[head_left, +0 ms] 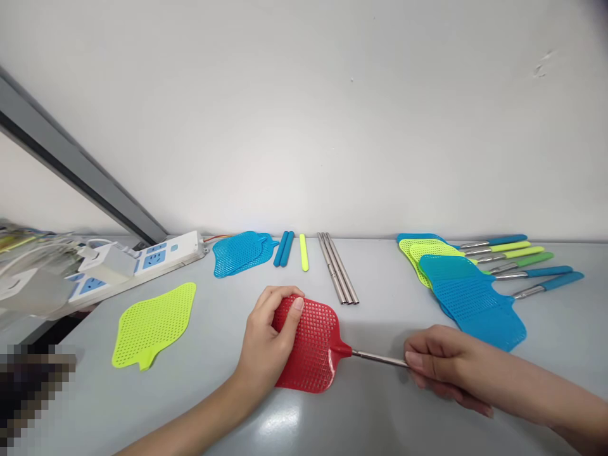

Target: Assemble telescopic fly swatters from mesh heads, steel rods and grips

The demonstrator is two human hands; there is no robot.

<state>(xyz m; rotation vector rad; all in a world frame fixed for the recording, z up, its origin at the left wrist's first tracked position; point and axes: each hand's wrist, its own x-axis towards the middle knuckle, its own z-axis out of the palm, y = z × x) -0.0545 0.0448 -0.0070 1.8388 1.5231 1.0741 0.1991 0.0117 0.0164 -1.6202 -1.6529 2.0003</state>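
A red fly swatter head (316,339) lies before me, its mesh gripped at the left side by my left hand (275,326), thumb on top. From its neck a thin metal rod (380,358) runs to the right. My right hand (441,358) is closed round the rod's far end, with thumb and forefinger pinching it; whether a handle sits inside the palm is hidden. Beyond my hands lie several bare metal rods (338,269), a yellow handle grip (304,253) and two blue handle grips (284,249).
Blue swatter heads (242,253) overlap at the back, and a yellow-green swatter head (154,326) lies left. Several whole fly swatters (468,294) are piled at right. A power strip (166,253) with plugs and cables stands at far left. A wall (332,126) closes the table's back.
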